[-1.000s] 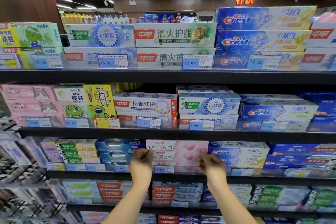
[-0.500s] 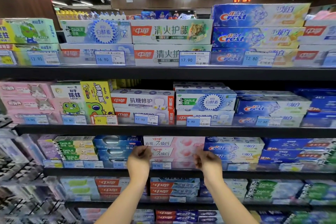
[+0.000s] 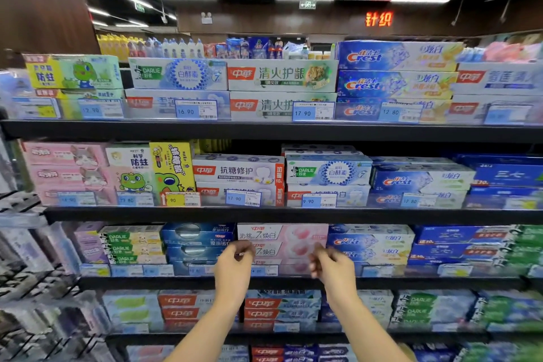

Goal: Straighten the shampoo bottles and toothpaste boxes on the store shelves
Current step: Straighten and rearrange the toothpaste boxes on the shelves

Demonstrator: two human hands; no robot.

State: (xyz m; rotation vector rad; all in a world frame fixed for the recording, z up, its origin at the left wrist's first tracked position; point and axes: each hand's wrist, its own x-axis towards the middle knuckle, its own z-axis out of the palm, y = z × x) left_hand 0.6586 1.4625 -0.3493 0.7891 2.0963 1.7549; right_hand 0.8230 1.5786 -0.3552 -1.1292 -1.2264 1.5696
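While both hands hover at the third shelf [image 3: 176,283], the job looks partly done, with this one stack in hand. The left hand [image 3: 233,266] sits at the left end of the pink toothpaste boxes [image 3: 282,244] and the right hand [image 3: 333,269] at their right end. Both have curled fingers, but blur hides whether they pinch the box ends or only hang in front of them, so I cannot tell.

The pink stack lies face-out and reads 中華 and 7天焕白. Most neighbouring stacks already look square to the shelf edge. Two likely still need attention: the yellow frog box [image 3: 172,169] on the second shelf stands on end and leans, and the green Darlie stack [image 3: 133,245] left of the hands looks skewed. The lower shelves are too blurred to judge. I can make out no shampoo bottles for certain, so that half of the task probably lies elsewhere.

On the top shelf the Crest boxes [image 3: 396,56] carry their name clearly, beside a 中華 box [image 3: 282,75] reading 清火护龈 and a Darlie box [image 3: 176,73] reading 白酵素. Price tags there read 16.90 [image 3: 195,110], 17.90 [image 3: 313,111] and 12.80 [image 3: 399,112]. A second-shelf 中華 box [image 3: 238,170] reads 抗糖修护. A red lit sign [image 3: 379,19] behind says 针织.
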